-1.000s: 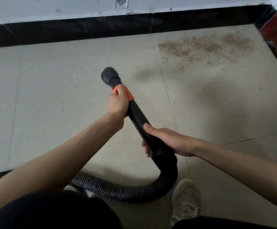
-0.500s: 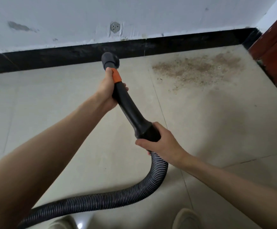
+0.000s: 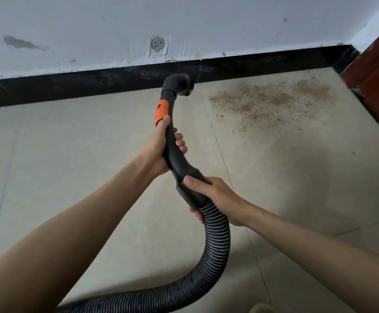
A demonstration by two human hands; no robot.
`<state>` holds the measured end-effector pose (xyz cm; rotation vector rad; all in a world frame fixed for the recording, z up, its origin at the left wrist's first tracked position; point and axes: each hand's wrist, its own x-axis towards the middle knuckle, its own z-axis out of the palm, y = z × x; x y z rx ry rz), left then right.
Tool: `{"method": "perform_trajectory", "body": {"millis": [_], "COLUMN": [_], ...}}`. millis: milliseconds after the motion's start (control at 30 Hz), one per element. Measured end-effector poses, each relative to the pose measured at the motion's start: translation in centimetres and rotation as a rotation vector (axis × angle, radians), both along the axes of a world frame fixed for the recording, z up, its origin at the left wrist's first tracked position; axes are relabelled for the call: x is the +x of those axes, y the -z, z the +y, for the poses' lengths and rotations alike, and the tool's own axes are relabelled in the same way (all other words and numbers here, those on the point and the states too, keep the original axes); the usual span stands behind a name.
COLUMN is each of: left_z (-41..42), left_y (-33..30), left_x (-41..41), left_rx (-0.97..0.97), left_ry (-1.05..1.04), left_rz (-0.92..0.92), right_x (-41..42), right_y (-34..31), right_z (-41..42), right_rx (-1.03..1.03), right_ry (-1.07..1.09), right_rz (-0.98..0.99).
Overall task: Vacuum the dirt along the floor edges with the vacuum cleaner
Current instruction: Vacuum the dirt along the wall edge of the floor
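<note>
Risk at this stage centres on the nozzle [image 3: 182, 85], which sits close to the black skirting board [image 3: 71, 89], to the left of the dirt patch [image 3: 272, 101] and apart from it. If the nozzle is swept right too high, it will probably pass over the debris without lifting it. If it is dragged flat and fast, it may scatter the loose grains across the tiled floor [image 3: 71, 166] or push them into the corner by the red-brown door frame [image 3: 378, 71]. The ribbed hose [image 3: 215, 245] loops down behind the hands; a long reach to the right could pull it taut and tug the wand off line.

Grip state: the left hand [image 3: 159, 147] wraps the black wand [image 3: 172, 141] just below the orange collar [image 3: 161, 111], fingers curled fully round it. The right hand [image 3: 215, 197] clasps the cuff where the wand joins the hose, thumb laid along the top and fingers curled underneath. Both hands hold firmly; neither is free.
</note>
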<state>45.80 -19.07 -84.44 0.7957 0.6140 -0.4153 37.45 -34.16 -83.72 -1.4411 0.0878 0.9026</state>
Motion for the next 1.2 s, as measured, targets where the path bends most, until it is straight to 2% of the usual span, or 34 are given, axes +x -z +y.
{"method": "perform_trajectory", "body": {"millis": [100,167,267,467,700,933,1067,1200], "left_z": [0.5,0.8,1.5,2.6,0.3,-2.4,-4.2,-6.6], "left_y": [0.1,0.3,0.7,0.1,-0.4,0.1,0.8,1.4], "left_x": [1.3,2.1,3.2,5.6,5.6,6.6,7.6,9.0], "left_rx": [-0.081,-0.086,-0.059,-0.009,-0.019,0.155,0.289,0.384], "left_ry": [0.049,0.067,0.065,0.035,0.076,0.089,0.088,0.042], "left_rz": [-0.037,-0.029,-0.03,-0.045,0.011,0.109,0.181,0.168], "right_x": [1.2,2.0,3.3,4.8,3.2,4.5,6.2,9.0], "right_y": [-0.1,0.0,0.0,0.6,0.7,1.6,3.0,4.0], "right_z": [0.3,0.6,1.5,3.4,2.2,-1.1,-3.1,-4.5], "right_rx": [0.121,0.16,0.065,-0.283,-0.439,-0.417,-0.326,-0.207], "right_ry": [-0.095,-0.113,-0.05,0.12,0.206,0.214,0.178,0.203], "right_rz": [0.227,0.277,0.179,-0.22,-0.308,-0.337,-0.27,-0.199]}}
